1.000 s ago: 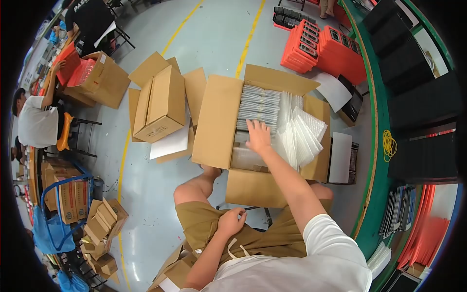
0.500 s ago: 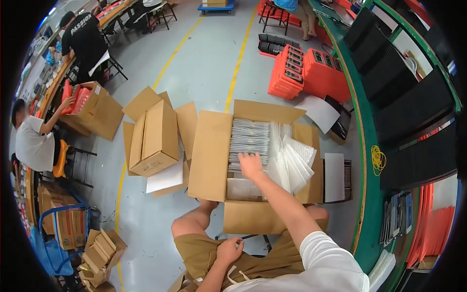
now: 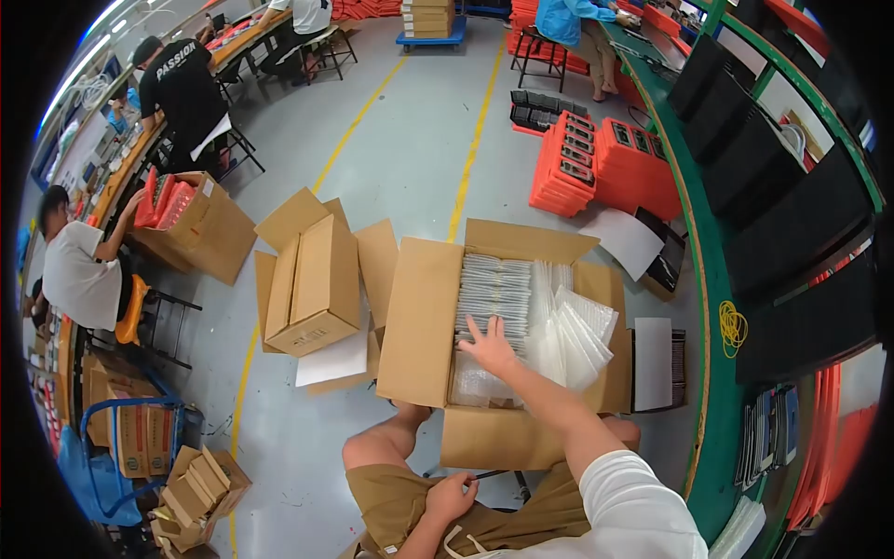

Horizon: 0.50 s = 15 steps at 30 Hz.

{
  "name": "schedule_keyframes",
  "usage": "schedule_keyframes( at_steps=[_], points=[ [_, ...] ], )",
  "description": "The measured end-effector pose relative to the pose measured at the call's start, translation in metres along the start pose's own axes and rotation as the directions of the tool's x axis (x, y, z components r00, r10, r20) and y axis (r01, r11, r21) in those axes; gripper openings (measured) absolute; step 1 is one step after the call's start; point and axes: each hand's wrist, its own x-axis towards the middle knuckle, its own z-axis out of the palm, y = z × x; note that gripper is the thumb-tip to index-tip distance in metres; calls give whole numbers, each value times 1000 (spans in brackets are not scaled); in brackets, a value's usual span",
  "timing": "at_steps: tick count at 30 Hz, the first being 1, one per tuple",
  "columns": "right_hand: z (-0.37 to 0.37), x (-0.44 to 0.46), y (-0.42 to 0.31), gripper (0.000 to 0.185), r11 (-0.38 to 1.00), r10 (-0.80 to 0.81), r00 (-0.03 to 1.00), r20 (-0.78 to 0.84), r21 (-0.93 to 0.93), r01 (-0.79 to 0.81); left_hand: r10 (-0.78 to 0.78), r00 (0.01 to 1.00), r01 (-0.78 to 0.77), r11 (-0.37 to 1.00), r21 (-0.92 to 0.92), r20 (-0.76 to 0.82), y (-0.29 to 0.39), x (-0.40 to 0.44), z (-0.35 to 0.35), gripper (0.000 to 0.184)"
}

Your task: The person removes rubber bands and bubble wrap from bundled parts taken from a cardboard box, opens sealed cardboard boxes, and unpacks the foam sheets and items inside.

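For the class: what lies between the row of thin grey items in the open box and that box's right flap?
Whitish bubble-wrap pieces, loosely fanned out, lie between the row of grey items and the right flap; the head view shows it.

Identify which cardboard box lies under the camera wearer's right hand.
The open cardboard box with translucent bubble wrap fanned at its right; it alone has the wearer's right hand over it.

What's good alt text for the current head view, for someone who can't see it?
A person's spread right hand is at the near end of a row of flat grey packets inside an open brown cardboard box, beside translucent bubble-wrap sheets. The left hand rests on brown cloth shorts; a long green workbench runs along the right.
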Motion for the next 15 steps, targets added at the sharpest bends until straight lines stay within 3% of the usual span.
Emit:
schedule_keyframes(
  at_steps=[1, 4, 9, 12, 15],
  points=[
    [-5, 1, -4, 37, 1000, 0, 1000, 0, 10, 0, 3, 1000, -3, 1000, 3, -3, 2, -1, -1, 24],
    [-36, 0, -4, 34, 978, 80, 966, 246, 166, -124, -14, 1000, 14, 1000, -1, 11, 0, -6, -2, 24],
    [20, 10, -17, 53, 958, 255, 957, 135, 95, -269, -8, 1000, 8, 1000, 5, 17, 2, -1, 0, 24],
    [21, 17, -31, 56, 836, 531, 818, 222, 24, -548, -35, 999, 35, 999, 8, 20, 2, -6, 0, 24],
    [24, 21, -29, 59, 808, 574, 773, 270, -33, -588, -69, 997, 69, 998, 4, 28, 5, 0, -2, 23]
  ],
)
